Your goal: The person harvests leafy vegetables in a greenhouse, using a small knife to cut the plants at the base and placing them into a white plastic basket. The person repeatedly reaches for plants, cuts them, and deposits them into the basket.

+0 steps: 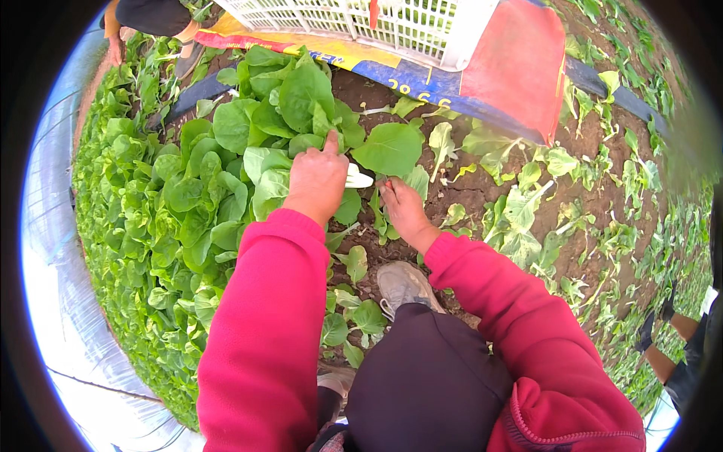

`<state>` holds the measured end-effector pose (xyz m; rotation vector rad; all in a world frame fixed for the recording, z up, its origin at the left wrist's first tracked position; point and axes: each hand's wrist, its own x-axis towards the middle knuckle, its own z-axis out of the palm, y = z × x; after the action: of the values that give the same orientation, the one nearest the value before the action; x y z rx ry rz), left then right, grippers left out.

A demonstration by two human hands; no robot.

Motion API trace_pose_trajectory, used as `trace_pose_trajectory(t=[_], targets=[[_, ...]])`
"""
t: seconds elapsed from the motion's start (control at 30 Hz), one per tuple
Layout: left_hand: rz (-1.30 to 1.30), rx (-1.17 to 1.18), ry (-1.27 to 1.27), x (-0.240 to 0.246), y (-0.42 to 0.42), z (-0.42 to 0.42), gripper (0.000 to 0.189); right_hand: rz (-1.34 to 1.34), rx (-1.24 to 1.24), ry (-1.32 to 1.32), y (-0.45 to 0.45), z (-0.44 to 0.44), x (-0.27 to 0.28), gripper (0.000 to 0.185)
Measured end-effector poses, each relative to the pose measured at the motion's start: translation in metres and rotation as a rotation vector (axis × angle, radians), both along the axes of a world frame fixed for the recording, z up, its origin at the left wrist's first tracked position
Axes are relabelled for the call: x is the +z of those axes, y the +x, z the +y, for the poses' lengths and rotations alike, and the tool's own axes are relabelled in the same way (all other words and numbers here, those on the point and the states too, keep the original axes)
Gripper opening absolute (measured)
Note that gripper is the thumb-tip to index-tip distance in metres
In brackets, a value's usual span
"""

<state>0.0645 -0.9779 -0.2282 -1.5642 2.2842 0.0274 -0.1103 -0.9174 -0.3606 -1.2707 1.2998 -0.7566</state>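
My left hand [321,179] is closed around a leafy green plant [270,179], whose pale white stem base [358,177] sticks out to the right of the fist. Its index finger points up along the leaves. My right hand [405,210] is just right of the stem base, low over the soil, with its fingers curled; a small reddish bit shows at the fingertips, and I cannot tell what it is. A large round leaf [390,149] lies just above the right hand. Beyond my left hand are more broad leaves [305,93].
A white plastic crate [361,25] stands on a coloured printed sheet [508,73] ahead. Dense leafy greens [164,226] grow at the left. Loose leaves [522,217] litter the soil at the right. Other people's limbs show at upper left [116,50] and lower right [660,361].
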Motion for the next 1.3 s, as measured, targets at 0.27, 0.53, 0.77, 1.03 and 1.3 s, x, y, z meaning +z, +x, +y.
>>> trace_pose_trajectory(t=[0.27,0.53,0.77,1.03,1.3], targets=[[0.065,0.035,-0.048,-0.017,0.045,0.031,0.014,-0.014,-0.107,0.108,0.044,-0.022,-0.016,0.013],[0.114,0.068,-0.064,-0.024,0.042,0.02,0.01,0.0,0.126,-0.2,0.022,-0.033,-0.113,0.015],[0.095,0.144,-0.039,-0.022,0.065,0.026,0.012,-0.267,0.067,0.681,0.044,-0.054,-0.036,0.022],[0.143,0.168,-0.058,-0.032,0.06,0.025,0.022,-0.135,0.266,0.66,0.026,-0.07,-0.023,0.023],[0.42,0.129,-0.254,-0.003,0.064,0.047,0.033,-0.498,-0.054,0.581,0.023,-0.046,-0.011,0.041]])
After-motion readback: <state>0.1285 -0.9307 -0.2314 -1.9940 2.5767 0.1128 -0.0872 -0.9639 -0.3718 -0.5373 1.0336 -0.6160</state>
